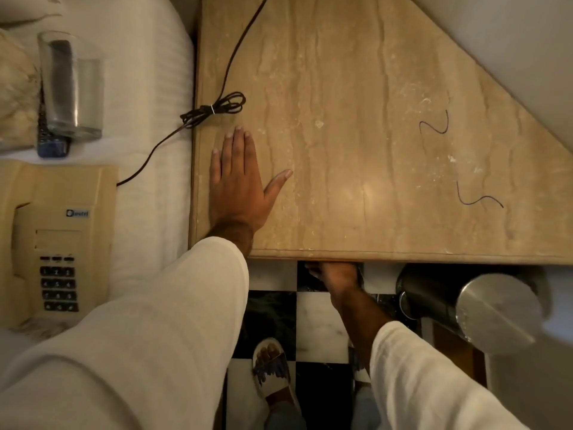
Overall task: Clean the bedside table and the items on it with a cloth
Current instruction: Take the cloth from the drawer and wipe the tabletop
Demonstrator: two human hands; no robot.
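Note:
The beige marble bedside table (356, 135) fills the upper middle. My left hand (240, 184) lies flat on its left front part, fingers spread, holding nothing. My right hand (336, 276) reaches under the table's front edge, its fingers hidden below the top; something dark shows beside it, and I cannot tell whether it grips anything. A cream telephone (55, 243), two stacked glasses (71, 88) and a dark remote (51, 141) lie on the white bed (148, 150) at left. The phone's brown cord (217, 107) crosses the table's left side.
Two dark threads (434, 125) and pale specks lie on the table's right part. A steel pedal bin (465, 302) stands on the checkered floor below the front edge at right. My sandalled foot (273, 367) is on the tiles. A wall borders the table's slanted back right.

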